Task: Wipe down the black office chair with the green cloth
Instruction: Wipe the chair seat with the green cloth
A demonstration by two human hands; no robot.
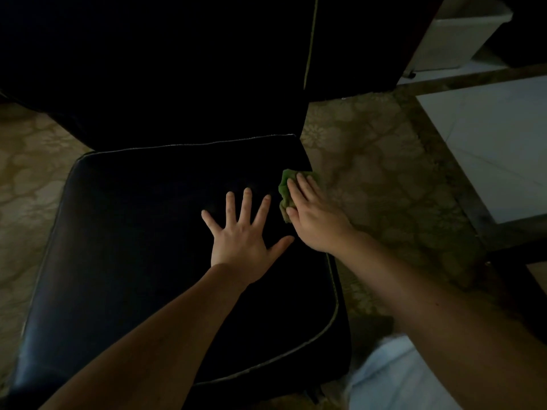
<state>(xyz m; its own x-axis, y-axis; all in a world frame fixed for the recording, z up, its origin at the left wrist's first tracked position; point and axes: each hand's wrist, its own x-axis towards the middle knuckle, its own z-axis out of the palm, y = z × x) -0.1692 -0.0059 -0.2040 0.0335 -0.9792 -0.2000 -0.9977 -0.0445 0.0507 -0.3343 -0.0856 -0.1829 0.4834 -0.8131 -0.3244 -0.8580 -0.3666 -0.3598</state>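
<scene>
- The green cloth (284,190) was bunched up at the right edge of the black office chair (133,232) seat.
- The right hand (313,217) pressed flat on it, grip wide.
- The left hand (241,235) lay on the shiny seat, grip wide.

A black office chair (142,238) fills the left and centre of the frame, its seat edged with pale piping. The left hand (241,236) lies flat on the seat at the centre, fingers spread. Just to its right, the right hand (313,216) presses a crumpled green cloth (284,187) against the seat's right edge with straight fingers. A patterned carpet (376,161) lies beneath. A white box (455,37) stands in the upper right corner.
</scene>
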